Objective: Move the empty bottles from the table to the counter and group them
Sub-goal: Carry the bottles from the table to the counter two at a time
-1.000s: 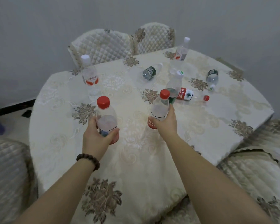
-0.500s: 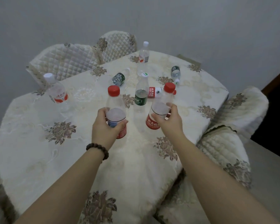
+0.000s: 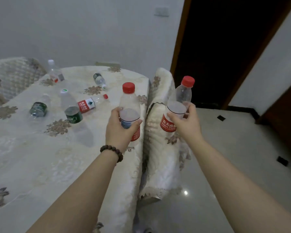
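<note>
- The left hand (image 3: 118, 127) has its fingers and thumb wrapped around the middle of a red-capped bottle (image 3: 130, 107), holding it upright in the air at the table's right edge.
- The right hand (image 3: 186, 122) pinches a second red-capped bottle (image 3: 178, 105) at its waist, tilted slightly right, above the padded chair (image 3: 160, 148).
- A bead bracelet (image 3: 111, 151) sits on the left wrist.
- Five more bottles remain on the table (image 3: 32, 157): a green-labelled one (image 3: 71, 106) standing, a red-labelled one (image 3: 91, 104) lying beside it, another green-labelled one (image 3: 39, 108) lying to the left, a small one (image 3: 99, 80) lying farther back, and a white-capped one (image 3: 55, 72) standing at the far side.
- A dark doorway (image 3: 225, 47) opens on the right, over a pale tiled floor (image 3: 242, 157).
</note>
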`<action>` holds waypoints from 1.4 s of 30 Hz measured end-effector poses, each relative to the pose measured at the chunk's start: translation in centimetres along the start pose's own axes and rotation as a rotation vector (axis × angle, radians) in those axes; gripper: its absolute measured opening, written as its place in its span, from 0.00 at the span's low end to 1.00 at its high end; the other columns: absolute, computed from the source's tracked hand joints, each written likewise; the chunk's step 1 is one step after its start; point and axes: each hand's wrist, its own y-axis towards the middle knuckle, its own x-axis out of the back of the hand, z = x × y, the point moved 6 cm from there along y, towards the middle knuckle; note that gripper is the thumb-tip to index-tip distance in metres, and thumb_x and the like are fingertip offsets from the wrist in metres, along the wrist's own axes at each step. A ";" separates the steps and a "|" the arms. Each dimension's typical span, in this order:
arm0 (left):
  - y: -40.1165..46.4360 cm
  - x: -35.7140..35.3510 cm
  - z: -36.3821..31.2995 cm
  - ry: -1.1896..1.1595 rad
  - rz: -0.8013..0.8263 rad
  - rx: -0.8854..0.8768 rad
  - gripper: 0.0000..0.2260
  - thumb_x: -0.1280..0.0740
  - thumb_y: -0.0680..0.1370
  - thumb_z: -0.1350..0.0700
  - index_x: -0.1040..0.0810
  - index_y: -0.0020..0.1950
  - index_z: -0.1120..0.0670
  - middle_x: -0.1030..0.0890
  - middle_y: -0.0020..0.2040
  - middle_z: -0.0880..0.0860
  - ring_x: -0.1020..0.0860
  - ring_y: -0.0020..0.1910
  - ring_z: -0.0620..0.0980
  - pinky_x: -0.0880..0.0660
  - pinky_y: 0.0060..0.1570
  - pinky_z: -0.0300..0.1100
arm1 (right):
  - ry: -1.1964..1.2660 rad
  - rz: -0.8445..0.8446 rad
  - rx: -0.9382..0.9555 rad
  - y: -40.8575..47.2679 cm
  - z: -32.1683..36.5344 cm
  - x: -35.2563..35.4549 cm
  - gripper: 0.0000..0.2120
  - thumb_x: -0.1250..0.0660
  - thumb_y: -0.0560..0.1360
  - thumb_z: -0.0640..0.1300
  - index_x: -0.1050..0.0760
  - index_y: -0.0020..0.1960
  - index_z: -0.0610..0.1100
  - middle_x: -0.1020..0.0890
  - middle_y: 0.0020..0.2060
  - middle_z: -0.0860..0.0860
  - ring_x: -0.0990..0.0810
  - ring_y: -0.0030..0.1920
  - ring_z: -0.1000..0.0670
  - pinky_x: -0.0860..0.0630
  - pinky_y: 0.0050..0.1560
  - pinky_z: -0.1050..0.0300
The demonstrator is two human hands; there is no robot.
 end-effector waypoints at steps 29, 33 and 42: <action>-48.4 -33.1 -20.9 -0.221 1.426 -0.414 0.24 0.25 0.70 0.49 0.34 0.60 0.46 0.27 0.55 0.43 0.28 0.54 0.44 0.28 0.54 0.40 | -0.173 -1.381 -0.448 -50.3 -8.0 44.7 0.28 0.25 0.68 0.48 0.33 0.64 0.50 0.24 0.53 0.57 0.24 0.53 0.53 0.27 0.52 0.57; -58.5 -34.1 -22.1 -0.219 1.594 -0.480 0.27 0.24 0.69 0.48 0.33 0.63 0.47 0.26 0.56 0.43 0.27 0.55 0.44 0.28 0.55 0.40 | -0.186 -1.549 -0.531 -59.5 -8.5 47.3 0.24 0.25 0.68 0.49 0.32 0.59 0.52 0.23 0.53 0.55 0.22 0.54 0.51 0.24 0.55 0.53; -82.0 -33.3 -25.3 -0.211 1.892 -0.616 0.26 0.24 0.69 0.49 0.32 0.61 0.48 0.25 0.60 0.46 0.27 0.57 0.45 0.29 0.57 0.41 | -0.186 -1.879 -0.664 -80.3 -10.1 52.6 0.28 0.25 0.68 0.50 0.33 0.64 0.50 0.24 0.54 0.55 0.24 0.55 0.52 0.24 0.57 0.51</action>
